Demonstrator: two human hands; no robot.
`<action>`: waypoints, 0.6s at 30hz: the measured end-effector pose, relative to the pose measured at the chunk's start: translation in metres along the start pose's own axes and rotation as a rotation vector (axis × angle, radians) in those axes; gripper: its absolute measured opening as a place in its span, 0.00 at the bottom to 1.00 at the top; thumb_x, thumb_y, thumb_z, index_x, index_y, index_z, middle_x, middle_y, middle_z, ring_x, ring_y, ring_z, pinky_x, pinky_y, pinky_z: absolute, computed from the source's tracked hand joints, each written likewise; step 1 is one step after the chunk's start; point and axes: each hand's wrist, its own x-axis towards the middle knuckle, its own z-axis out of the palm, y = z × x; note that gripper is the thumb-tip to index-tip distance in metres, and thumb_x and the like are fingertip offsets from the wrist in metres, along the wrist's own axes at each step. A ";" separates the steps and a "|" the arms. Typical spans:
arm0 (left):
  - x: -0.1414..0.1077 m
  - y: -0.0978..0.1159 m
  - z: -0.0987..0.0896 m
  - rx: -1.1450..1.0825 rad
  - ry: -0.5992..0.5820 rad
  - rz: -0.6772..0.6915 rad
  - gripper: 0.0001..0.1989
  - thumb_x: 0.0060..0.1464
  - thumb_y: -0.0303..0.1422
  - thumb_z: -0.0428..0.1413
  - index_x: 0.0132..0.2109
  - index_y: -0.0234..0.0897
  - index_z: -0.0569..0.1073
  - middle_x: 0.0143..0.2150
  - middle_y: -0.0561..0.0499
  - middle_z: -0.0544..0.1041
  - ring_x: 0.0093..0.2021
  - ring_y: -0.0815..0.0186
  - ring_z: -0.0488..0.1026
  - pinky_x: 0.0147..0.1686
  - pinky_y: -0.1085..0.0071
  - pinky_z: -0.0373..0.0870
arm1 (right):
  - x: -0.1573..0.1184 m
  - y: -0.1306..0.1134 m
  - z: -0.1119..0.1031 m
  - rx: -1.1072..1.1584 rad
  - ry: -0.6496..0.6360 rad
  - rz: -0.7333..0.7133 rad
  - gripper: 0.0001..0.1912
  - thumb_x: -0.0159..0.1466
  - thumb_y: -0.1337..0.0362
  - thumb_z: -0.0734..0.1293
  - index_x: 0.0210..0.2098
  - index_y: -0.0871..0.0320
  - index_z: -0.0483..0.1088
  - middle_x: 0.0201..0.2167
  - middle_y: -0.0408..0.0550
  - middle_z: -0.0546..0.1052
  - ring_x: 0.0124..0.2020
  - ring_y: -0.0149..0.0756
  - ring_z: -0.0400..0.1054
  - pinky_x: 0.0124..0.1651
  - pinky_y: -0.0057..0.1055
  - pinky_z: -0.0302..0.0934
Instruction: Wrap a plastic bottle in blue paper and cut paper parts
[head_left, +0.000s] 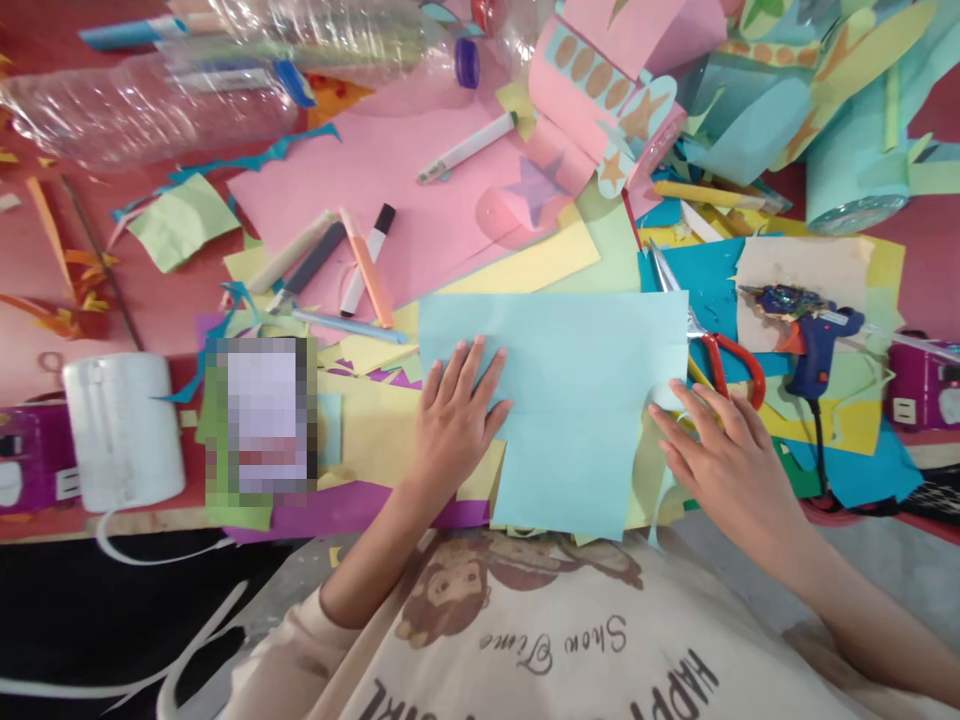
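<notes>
A light blue paper (577, 400) lies in front of me, wider at its far part and narrower towards my body. My left hand (461, 415) rests flat on its left edge, fingers spread. At the right edge of the paper is my right hand (720, 440), its fingers apart and nothing held in them. Scissors with red handles (724, 365) lie just beyond the right hand, their blades pointing away. A blue glue gun (817, 350) rests further right on a pale paper piece (847, 270).
Clear plastic bottles (150, 105) lie at the back left. Markers (367, 260) sit on pink paper (300, 190). A blurred phone-like object (270, 415) and a white power strip (124, 430) are on the left. A paper-wrapped blue cup (855, 170) stands at the back right.
</notes>
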 end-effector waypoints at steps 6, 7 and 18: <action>-0.001 0.002 -0.002 -0.024 -0.002 -0.051 0.27 0.65 0.40 0.45 0.69 0.42 0.56 0.70 0.41 0.58 0.69 0.51 0.57 0.66 0.50 0.52 | 0.000 -0.001 0.008 -0.003 0.034 0.014 0.16 0.68 0.65 0.61 0.52 0.62 0.73 0.59 0.58 0.71 0.60 0.52 0.63 0.59 0.51 0.61; 0.000 0.001 -0.003 -0.023 0.001 -0.062 0.27 0.66 0.40 0.44 0.69 0.42 0.55 0.70 0.41 0.58 0.69 0.50 0.57 0.66 0.48 0.51 | 0.002 -0.001 0.010 -0.006 0.047 0.012 0.17 0.68 0.64 0.62 0.53 0.63 0.72 0.59 0.57 0.71 0.60 0.52 0.62 0.60 0.51 0.60; 0.025 0.020 -0.012 -0.006 -0.040 0.310 0.22 0.63 0.21 0.42 0.56 0.38 0.72 0.53 0.42 0.77 0.53 0.59 0.74 0.48 0.63 0.73 | 0.046 -0.033 0.019 0.129 0.078 -0.035 0.18 0.69 0.65 0.57 0.53 0.67 0.70 0.51 0.59 0.76 0.51 0.47 0.69 0.60 0.48 0.58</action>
